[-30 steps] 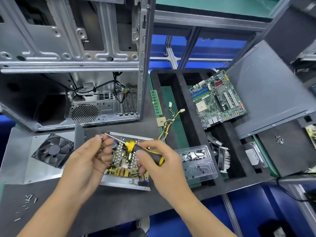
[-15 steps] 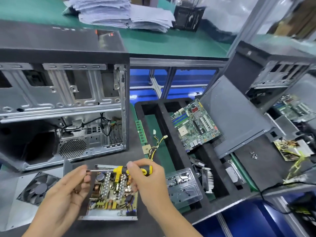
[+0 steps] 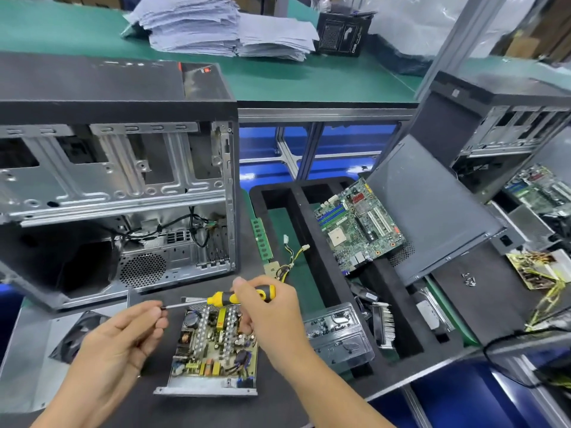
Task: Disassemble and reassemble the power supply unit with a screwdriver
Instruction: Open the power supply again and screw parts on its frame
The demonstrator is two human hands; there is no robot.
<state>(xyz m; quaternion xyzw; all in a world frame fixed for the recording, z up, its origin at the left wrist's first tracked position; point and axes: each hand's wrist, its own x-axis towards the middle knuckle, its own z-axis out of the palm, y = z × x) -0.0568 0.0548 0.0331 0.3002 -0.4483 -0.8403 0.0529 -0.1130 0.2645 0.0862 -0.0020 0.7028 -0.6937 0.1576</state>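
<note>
The opened power supply unit lies on the dark bench mat, its circuit board bare in a metal base tray. My right hand grips the yellow-and-black handle of a screwdriver held level above the board's far edge. The shaft points left to my left hand, whose thumb and forefinger pinch the tip, maybe with a small screw that I cannot make out. A black fan lies left of the unit, mostly hidden by my left hand.
An open computer case stands behind the unit. To the right, a black foam tray holds a motherboard, a RAM stick, wires and a heatsink. A grey side panel leans there. Paper stacks lie on the far bench.
The camera has tilted up, so the bench and far table show more. The screwdriver has swung from slanted to level, and my left fingers hold its tip.
</note>
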